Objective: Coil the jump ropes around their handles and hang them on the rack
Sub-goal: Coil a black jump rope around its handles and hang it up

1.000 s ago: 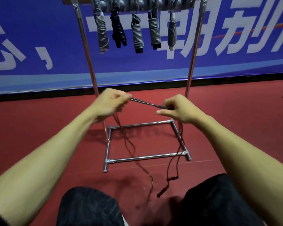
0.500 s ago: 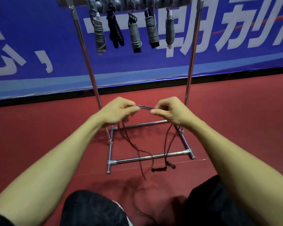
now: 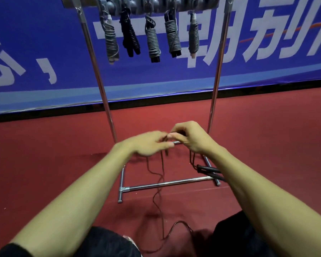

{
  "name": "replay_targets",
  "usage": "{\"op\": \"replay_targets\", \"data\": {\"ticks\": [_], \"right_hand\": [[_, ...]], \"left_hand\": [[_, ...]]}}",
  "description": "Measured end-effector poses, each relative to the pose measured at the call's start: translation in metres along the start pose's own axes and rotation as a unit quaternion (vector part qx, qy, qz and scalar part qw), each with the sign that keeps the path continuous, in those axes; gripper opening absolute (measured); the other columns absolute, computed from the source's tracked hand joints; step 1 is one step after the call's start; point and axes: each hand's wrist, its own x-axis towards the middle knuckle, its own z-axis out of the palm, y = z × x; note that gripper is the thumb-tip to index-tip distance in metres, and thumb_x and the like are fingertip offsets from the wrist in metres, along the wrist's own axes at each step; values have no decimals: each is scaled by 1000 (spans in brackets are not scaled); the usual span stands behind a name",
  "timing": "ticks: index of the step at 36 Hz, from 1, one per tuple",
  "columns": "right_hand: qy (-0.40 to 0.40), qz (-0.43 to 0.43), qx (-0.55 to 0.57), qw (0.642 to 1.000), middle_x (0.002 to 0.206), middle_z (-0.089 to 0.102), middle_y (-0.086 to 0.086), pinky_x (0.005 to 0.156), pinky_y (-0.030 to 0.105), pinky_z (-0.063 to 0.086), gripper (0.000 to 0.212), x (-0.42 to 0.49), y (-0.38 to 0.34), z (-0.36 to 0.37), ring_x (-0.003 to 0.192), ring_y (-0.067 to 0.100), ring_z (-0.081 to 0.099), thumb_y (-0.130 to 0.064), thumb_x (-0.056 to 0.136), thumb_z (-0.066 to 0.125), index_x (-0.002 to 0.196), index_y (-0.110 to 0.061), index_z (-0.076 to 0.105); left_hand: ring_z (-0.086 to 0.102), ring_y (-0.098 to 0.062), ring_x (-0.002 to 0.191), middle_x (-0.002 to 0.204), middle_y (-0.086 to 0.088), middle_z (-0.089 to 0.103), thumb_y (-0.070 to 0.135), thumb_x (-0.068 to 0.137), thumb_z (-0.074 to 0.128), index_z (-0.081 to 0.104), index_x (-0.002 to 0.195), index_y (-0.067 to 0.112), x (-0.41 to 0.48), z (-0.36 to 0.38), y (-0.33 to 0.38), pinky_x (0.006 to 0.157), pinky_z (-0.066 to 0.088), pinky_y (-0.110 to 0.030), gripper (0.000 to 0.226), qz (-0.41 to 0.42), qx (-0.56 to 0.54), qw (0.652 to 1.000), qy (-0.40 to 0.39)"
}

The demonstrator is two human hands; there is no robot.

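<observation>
Head view: the hands are brought together in front of the rack (image 3: 216, 80), low between its two posts. The right hand (image 3: 192, 139) is clamped on the dark jump rope (image 3: 163, 169), which is pinched between thumb and curled fingers. The left hand (image 3: 149, 144) lies against the same stretch with its fingers extended; it is blurred, so whether a grip is held cannot be told. Two black handles (image 3: 208, 170) hang below the right hand, near the base bar. Loose rope trails down onto the red floor (image 3: 267, 145) towards the knees.

The step in hand is judged to be the gathering of the rope before it is wound. The two handles should be laid side by side and held firmly. The slack should be fed under light tension, so that turns are laid close and even. Kinks in the trailing length should be shaken out first.

Five coiled ropes (image 3: 153, 43) are already hung along the top bar. Free hooks cannot be made out.
</observation>
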Motion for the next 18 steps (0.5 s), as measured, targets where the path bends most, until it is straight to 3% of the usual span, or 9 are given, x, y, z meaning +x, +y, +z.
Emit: {"op": "replay_targets", "data": {"ticks": [1, 2, 5, 7, 11, 14, 16, 18], "right_hand": [[-6, 1, 7, 1000, 69, 68, -4, 64, 25, 46, 13, 3, 2, 0, 63, 6, 57, -18, 90, 69, 79, -12, 71], [-10, 4, 10, 1000, 69, 68, -4, 64, 28, 46, 13, 4, 5, 0, 63, 7, 58, -18, 90, 69, 78, -13, 70], [-25, 26, 14, 999, 57, 54, -14, 55, 19, 36, 20, -1, 16, -3, 52, -1, 47, -18, 92, 67, 72, -19, 63], [-52, 53, 39, 996, 53, 46, -12, 49, 18, 31, 27, -8, 24, -3, 46, 1, 38, -20, 92, 66, 67, -20, 55], [-57, 74, -1, 996, 59, 40, -4, 53, 26, 29, 36, -19, 41, 0, 53, 5, 31, -27, 95, 62, 65, -21, 44], [-55, 80, -49, 994, 63, 42, -4, 56, 24, 30, 29, -28, 53, -6, 55, 7, 34, -26, 97, 60, 71, -13, 53], [-46, 87, -66, 993, 62, 42, -5, 56, 22, 30, 28, -30, 60, -11, 55, 6, 37, -27, 97, 60, 75, -11, 55], [-40, 87, -86, 992, 59, 42, -6, 54, 23, 28, 30, -27, 59, -12, 53, 7, 38, -28, 98, 58, 70, -19, 50]], "left_hand": [[53, -5, 76, 90, 3, 63, 44, 96, 55, 62, 113, 12, 4, 6, 3, 76, 43, -33, 37, 9, -7, 1000, 0], [48, -4, 69, 80, 4, 60, 48, 95, 54, 65, 101, 11, 8, 13, 0, 73, 41, -35, 39, 12, -33, 999, 14], [57, -9, 61, 64, -2, 64, 45, 99, 46, 59, 75, 4, 6, 23, -4, 84, 49, -35, 49, 11, -221, 975, 13], [45, -9, 43, 47, 7, 44, 30, 102, 42, 51, 68, 11, 9, 24, -12, 81, 53, -42, 40, 19, -305, 952, 29], [28, -6, 43, 50, 11, 27, 20, 101, 42, 35, 62, 15, 10, 2, -31, 67, 50, -34, 41, 4, -335, 932, 140], [26, -8, 46, 56, 5, 21, 28, 94, 46, 32, 65, 14, -3, -18, -54, 64, 48, -28, 35, -8, -361, 911, 200], [32, -10, 47, 57, 1, 24, 35, 93, 49, 34, 65, 12, -11, -25, -73, 60, 42, -28, 39, -12, -341, 919, 198], [42, -9, 51, 55, 2, 38, 64, 86, 53, 41, 63, 12, -13, -24, -92, 57, 39, -23, 58, -40, -267, 953, 135]]}}
